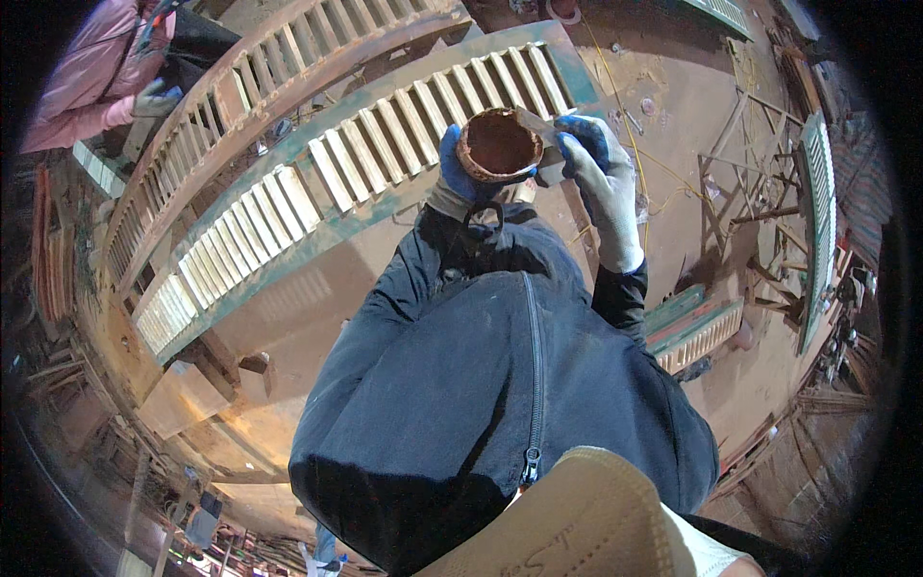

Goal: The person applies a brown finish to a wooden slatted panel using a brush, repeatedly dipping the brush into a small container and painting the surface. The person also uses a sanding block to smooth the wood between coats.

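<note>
My left hand [450,181], in a white glove with blue fingers, is closed round a small round bowl [470,168] from its left side. Reddish-brown paste [505,146] coats the inside and rim of the bowl. My right hand [608,183], gloved alike, grips a flat grey scraper [551,165] whose blade lies against the bowl's right rim. Its handle is mostly hidden by my fingers. Just beyond my hands lies a long louvered shutter [567,62] with a worn green frame and pale slats.
A second, browner louvered shutter [279,62] lies behind the first. At the upper left sits another person in a pink top [82,87], one gloved hand by the shutter. More shutters stand to the right [817,231] and lower right [707,338]. A yellow cord [630,125] trails over the floor.
</note>
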Demonstrator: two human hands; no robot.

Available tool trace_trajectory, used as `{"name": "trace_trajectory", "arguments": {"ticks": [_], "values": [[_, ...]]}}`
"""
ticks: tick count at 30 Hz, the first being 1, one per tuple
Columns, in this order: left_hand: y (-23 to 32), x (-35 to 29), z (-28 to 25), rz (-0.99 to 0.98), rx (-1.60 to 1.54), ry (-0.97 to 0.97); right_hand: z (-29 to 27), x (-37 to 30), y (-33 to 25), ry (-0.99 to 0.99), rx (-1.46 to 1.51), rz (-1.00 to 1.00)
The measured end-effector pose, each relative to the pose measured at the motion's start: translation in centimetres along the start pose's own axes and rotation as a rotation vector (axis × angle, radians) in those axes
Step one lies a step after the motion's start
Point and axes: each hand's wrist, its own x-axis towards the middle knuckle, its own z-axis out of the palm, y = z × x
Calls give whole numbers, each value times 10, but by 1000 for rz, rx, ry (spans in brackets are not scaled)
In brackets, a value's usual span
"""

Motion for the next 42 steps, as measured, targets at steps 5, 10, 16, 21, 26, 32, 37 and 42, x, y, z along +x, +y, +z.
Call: {"name": "trace_trajectory", "arguments": {"ticks": [5,10,16,21,26,32,37,42], "values": [[6,2,1,-83,-100,-16,18,-2,9,141,-24,-57],[-4,16,-1,-47,19,18,39,3,13,386,-184,-118],[-21,42,2,-241,-463,-301,39,1,22,637,-713,-297],[-56,59,3,-227,-59,-23,-1,-11,27,656,-1060,-207],[-96,80,-6,-388,-179,-121,-67,-12,38,783,-159,35],[-151,135,-10,-522,40,-68,-198,19,73,-87,-680,133],[-221,181,-38,-622,-350,-40,-267,52,111,-74,-819,143],[-190,171,-17,-684,351,694,-338,96,180,-52,-842,343]]}}
